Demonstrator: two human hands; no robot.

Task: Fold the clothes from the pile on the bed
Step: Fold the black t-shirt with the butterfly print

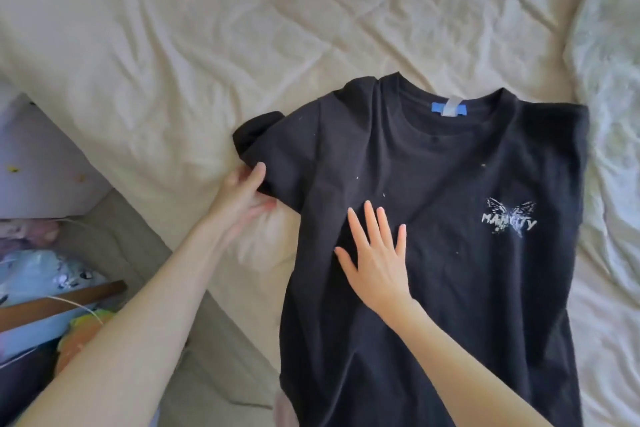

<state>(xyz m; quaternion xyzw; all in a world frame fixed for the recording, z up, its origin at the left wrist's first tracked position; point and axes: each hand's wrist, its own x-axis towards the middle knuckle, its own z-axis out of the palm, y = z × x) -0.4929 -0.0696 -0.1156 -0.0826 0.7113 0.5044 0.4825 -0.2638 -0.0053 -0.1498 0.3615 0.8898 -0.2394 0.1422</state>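
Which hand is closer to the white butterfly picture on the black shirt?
Right. The right hand lies flat on the black cotton T-shirt beside the white butterfly print; the left hand grips the far sleeve.

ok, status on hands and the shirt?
Left hand gripping sleeve. Right hand flat on black T-shirt, spread face-up on bed. Nothing in the way.

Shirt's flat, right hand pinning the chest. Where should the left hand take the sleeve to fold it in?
Take the bunched sleeve at its outer cuff edge, coming from the left where the left hand already touches it. It sticks out past the black T-shirt body, so a grip there can carry it inward.
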